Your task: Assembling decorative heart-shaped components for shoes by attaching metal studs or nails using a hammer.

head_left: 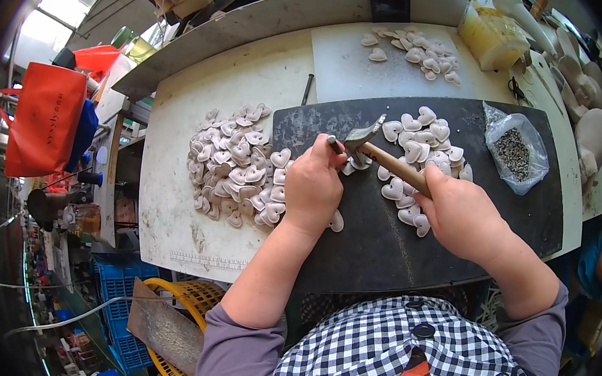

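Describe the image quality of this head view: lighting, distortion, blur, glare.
Head view: even, soft light with faint shadows under the left hand and right hand; fisheye bends the white table edges near the dark rim; the window at upper left is blown out; the hammer and heart-shaped pieces look sharp.

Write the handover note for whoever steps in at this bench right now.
Left hand: holds a metal punch upright on a heart piece on the black mat.
Right hand: grips the hammer by its wooden handle, head at the punch top.
Pieces: big pile of hearts left of the mat, smaller pile on the mat, a third on the far board. Bag of small parts at right.
Which pile is finished cannot be told.
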The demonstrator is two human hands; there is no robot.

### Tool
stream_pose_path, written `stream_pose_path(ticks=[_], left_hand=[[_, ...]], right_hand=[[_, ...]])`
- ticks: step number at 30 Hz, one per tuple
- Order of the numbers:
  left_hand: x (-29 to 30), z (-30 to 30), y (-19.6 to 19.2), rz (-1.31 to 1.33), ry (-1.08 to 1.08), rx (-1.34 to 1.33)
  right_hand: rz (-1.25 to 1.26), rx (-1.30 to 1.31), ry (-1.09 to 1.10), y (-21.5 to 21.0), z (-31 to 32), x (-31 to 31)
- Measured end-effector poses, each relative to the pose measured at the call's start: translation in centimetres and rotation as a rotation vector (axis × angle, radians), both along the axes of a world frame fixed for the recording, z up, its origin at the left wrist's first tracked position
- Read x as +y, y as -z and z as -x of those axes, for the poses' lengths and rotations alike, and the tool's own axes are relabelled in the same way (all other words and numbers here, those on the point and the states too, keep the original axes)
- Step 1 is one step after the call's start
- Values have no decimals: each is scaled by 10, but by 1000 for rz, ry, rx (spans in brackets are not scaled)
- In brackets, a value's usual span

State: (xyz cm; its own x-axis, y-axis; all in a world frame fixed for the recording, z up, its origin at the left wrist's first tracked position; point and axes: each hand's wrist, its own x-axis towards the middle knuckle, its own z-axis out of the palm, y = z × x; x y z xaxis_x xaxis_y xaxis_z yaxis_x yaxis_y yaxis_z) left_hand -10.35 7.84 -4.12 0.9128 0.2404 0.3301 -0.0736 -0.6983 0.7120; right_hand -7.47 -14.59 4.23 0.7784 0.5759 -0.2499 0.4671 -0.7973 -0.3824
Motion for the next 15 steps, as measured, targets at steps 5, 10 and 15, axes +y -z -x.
stream_pose_path(ticks=[5, 10, 15], left_hand=[[1, 1, 1, 421, -50, 64], [-1, 2, 5, 200, 3, -21], [-5, -1, -1, -37, 42, -37]], right_hand=[[-9, -4, 0, 9, 4, -3], [-89, -35, 63, 18, 13, -7], [-260, -129, 35, 15, 6, -20]])
